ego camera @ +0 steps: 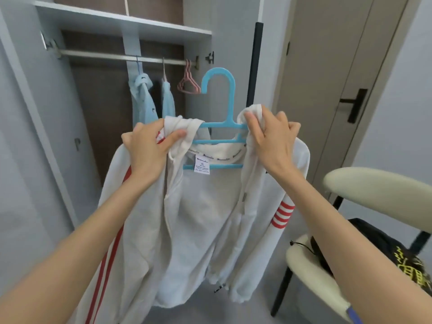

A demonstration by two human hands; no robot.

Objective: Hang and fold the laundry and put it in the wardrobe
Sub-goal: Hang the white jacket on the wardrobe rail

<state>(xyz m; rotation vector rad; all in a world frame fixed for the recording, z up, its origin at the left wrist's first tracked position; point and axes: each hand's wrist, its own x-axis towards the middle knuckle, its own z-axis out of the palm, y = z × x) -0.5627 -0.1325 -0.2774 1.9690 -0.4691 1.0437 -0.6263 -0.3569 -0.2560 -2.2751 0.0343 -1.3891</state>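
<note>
White jacket (201, 218) — zip-front, with red stripes on both sleeves — hangs on a blue plastic hanger (230, 99). It is held up in the air in front of the open wardrobe (121, 23), below the level of the rail (112, 54) and apart from it. The hanger's hook stands upright above the collar. Its lower bars show inside the open neck, where a white size label (202, 166) reads XL.

Left hand (147, 150): fingers curled around the jacket's left shoulder, thumb laid across the bunched fabric near the collar.

Right hand (271, 139): fingers and thumb pinching the bunched fabric at the right shoulder, at the other end of the hanger.

Both hands are closed on cloth; whether either also grasps the hanger itself cannot be told.

The jacket front is open, and the hem hangs low between the two forearms.

On the rail are two light-blue garments (142, 101) on hangers, side by side, with a cluster of bare pink hangers (188, 83) to their right.

Right of the wardrobe stands a closed door (327, 66) with a dark handle (355, 104).

At lower right, a cream chair (374, 183) carries a black garment (376, 231) with a yellow print on its seat.
</note>
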